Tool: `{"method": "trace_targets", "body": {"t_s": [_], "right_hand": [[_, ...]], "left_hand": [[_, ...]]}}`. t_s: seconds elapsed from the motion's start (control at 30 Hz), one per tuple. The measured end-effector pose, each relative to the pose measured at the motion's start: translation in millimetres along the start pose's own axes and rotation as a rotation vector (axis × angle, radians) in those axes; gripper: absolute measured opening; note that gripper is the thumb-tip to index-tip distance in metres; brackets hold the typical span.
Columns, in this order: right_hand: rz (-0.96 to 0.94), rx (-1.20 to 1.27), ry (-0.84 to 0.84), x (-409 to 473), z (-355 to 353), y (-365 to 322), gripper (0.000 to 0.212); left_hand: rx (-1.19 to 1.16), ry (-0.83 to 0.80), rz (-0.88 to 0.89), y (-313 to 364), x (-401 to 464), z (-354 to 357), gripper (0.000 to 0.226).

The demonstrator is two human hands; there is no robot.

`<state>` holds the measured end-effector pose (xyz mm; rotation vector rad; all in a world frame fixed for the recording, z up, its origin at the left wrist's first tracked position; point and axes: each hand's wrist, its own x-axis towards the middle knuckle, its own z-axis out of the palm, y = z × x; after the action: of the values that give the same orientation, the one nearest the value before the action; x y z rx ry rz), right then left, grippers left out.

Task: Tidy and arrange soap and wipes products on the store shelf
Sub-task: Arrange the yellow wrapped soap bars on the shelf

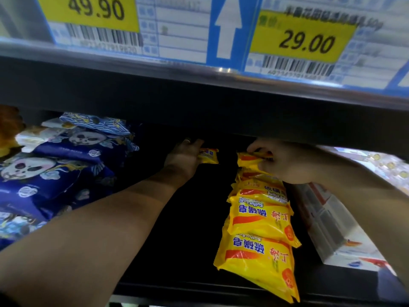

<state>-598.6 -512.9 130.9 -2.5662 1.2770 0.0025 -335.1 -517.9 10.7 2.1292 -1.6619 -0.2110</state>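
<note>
Deep inside the dark shelf [194,218], under the upper shelf edge with its price labels [303,41], both bare arms reach toward the back. The left hand [186,156] holds a single yellow soap packet [209,155] at the rear of the shelf; its fingers curl round the packet's left end, a ring showing on one finger, and the grip is closed on that packet. The right hand [285,162] pinches the rearmost packet of the yellow soap row [263,220], thumb and fingertips clamped together on the packet's top edge. That row runs from the back of the shelf to its front lip, the packets overlapping one another and leaning, printed "Sulfur Soap". The single packet sits apart from the row, to its left, with bare dark shelf between them. Blue wipes packs [57,169] with panda pictures lie piled at the left side of the shelf, well apart from the soap. White boxes [332,227] stand just beside the row on its right.
</note>
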Motion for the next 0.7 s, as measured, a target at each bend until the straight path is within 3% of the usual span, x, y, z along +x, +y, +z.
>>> {"method": "trace_targets", "body": {"t_s": [0.17, 0.33, 0.47, 0.57, 0.7], "right_hand": [[-0.005, 0.059, 0.014, 24, 3, -18, 0.036], [-0.035, 0.071, 0.066, 80, 18, -37, 0.034], [-0.163, 0.07, 0.131, 126, 43, -44, 0.025], [-0.171, 0.02, 0.199, 149, 59, -45, 0.029], [-0.159, 0.016, 0.17, 162, 67, -35, 0.04]], "left_hand": [[-0.14, 0.13, -0.013, -2, -27, 1, 0.057], [-0.15, 0.108, -0.147, 10, -75, -26, 0.049], [-0.215, 0.083, -0.062, 23, -137, -42, 0.044], [-0.266, 0.103, -0.032, 22, -173, -46, 0.042], [-0.31, 0.131, -0.012, 23, -190, -48, 0.037]]}}
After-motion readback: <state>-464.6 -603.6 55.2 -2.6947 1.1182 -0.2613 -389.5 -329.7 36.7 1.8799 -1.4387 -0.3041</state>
